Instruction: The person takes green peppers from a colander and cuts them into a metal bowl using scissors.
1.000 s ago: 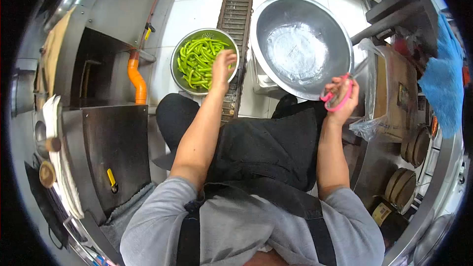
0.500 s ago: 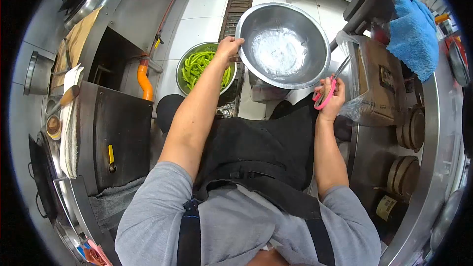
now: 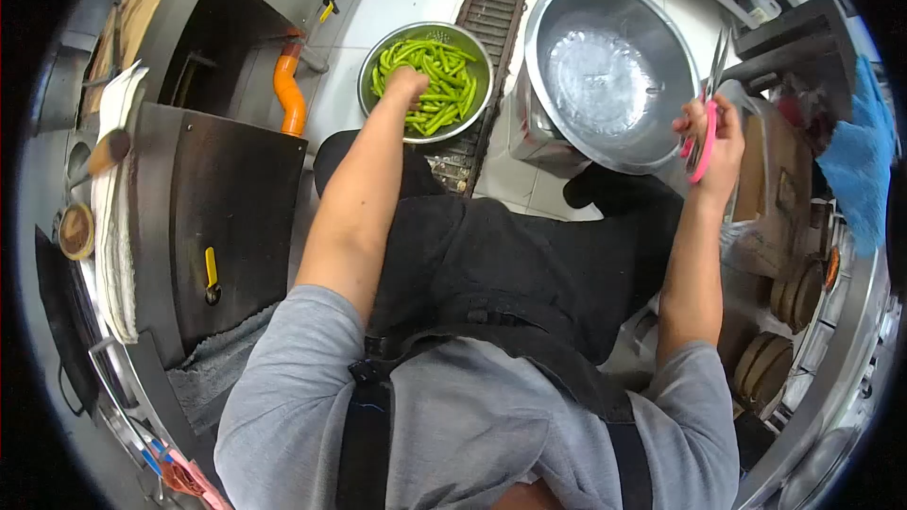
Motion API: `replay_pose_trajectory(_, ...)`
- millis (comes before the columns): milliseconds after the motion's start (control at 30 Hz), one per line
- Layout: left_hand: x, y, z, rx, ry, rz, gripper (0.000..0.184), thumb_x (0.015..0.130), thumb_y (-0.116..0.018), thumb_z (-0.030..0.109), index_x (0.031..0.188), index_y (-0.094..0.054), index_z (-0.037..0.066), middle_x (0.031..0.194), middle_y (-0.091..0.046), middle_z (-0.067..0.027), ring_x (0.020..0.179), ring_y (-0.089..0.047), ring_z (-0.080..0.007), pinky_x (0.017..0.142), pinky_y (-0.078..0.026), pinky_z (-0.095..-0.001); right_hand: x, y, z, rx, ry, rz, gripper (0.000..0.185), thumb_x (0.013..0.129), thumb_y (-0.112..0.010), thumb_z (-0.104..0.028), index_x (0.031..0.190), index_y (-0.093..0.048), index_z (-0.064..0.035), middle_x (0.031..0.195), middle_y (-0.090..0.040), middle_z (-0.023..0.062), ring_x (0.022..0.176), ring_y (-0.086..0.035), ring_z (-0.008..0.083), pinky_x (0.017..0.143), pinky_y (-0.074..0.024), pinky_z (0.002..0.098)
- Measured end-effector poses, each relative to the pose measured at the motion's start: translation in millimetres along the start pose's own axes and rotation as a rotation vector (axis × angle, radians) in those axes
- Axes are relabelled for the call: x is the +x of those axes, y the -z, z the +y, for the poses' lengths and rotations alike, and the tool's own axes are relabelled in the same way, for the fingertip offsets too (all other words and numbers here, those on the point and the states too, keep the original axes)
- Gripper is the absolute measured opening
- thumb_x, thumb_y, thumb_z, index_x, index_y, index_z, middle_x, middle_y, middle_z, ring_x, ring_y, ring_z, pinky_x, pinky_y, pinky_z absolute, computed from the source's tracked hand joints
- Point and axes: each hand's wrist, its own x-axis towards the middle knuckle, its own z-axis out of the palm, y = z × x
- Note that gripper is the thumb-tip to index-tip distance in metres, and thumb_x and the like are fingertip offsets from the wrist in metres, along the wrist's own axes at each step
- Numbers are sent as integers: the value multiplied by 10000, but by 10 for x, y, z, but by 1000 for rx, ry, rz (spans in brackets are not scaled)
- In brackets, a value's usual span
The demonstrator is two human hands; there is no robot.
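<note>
Head camera view: a wide metal basin (image 3: 567, 33) stood right of a smaller colander (image 3: 485, 76). Near the basin's right edge, the right hand's (image 3: 727, 144) fingers were clamped around pink-handled scissors (image 3: 711, 118); the left hand (image 3: 406, 85) dipped among green peppers (image 3: 447, 90) in the colander, its fingers' grip impossible to tell. Light picking, scissors pointed away, seemed soundest.

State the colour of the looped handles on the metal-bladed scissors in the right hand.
The looped handles are bright pink, clearest in the head view.

Bright light, glare inside the metal basin (image 3: 600, 85), fisheye distortion, 4 black corners
</note>
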Motion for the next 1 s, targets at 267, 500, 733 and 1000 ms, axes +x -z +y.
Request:
replay_pose_trajectory(267,-1,-1332,-193,-101,-111,-248,283,840,-612,260,1018,-669,47,868,-674,-108,714,-655,-176,577,-539,-340,509,276,560,-70,6,224,354,801,-748,-114,1077,-573,22,806,-633,77,607,-599,123,534,-463,226)
replay_pose_trajectory(500,119,-1821,472,-854,-377,-367,388,924,-487,316,1141,-596,14,1005,-661,-96,879,-625,-200,711,-522,-320,552,183,382,129,-125,234,342,818,-719,-91,1093,-546,14,809,-651,101,598,-606,141,536,-476,237)
replay_pose_trajectory(733,-387,-1082,1280,-950,-298,-133,559,943,-400,511,1221,-538,46,1125,-588,-122,1057,-551,-226,918,-414,-429,532,209,495,42,-226,59,358,818,-716,-79,1120,-550,18,841,-645,90,623,-601,137,556,-465,231)
replay_pose_trajectory(1000,-75,-55,1312,-520,-391,73,360,862,-599,191,1175,-538,24,1020,-639,-109,1002,-614,-226,810,-486,-346,456,98,572,-63,-248,-7,422,800,-754,-144,1125,-551,34,830,-613,59,623,-582,118,565,-465,227)
